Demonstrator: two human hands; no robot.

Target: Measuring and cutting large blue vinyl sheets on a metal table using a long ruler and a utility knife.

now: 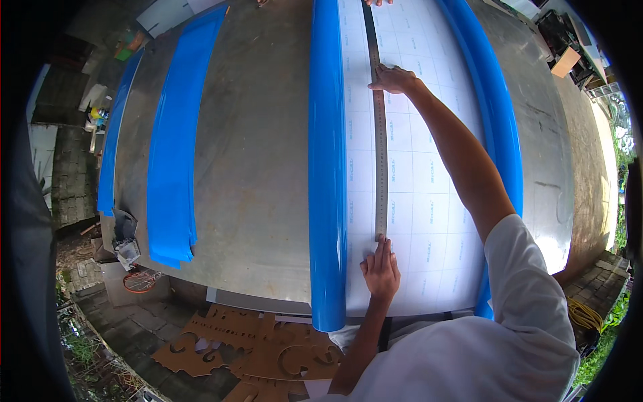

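Observation:
A long metal ruler [382, 157] lies lengthwise on the white gridded backing [429, 171] of a blue sheet. The sheet's left side is a blue roll [327, 174], and its right side curls up into another blue roll [506, 147]. At the ruler's near end my left hand [380, 271] rests with its first fingers stretched forward, their tips on the metal. Farther up, my right hand [396, 80] reaches across the sheet. Its thumb and fingers are spread apart and press on the ruler. Beyond it, another person's hand [380, 2] touches the ruler's far part.
Blue strips [175, 147] lie at the left on the grey metal table [254, 154], with a narrower blue piece [120, 141] beyond them. Brown cut-out board [261, 345] lies below the near edge. A small hoop [139, 281] hangs by the near left corner.

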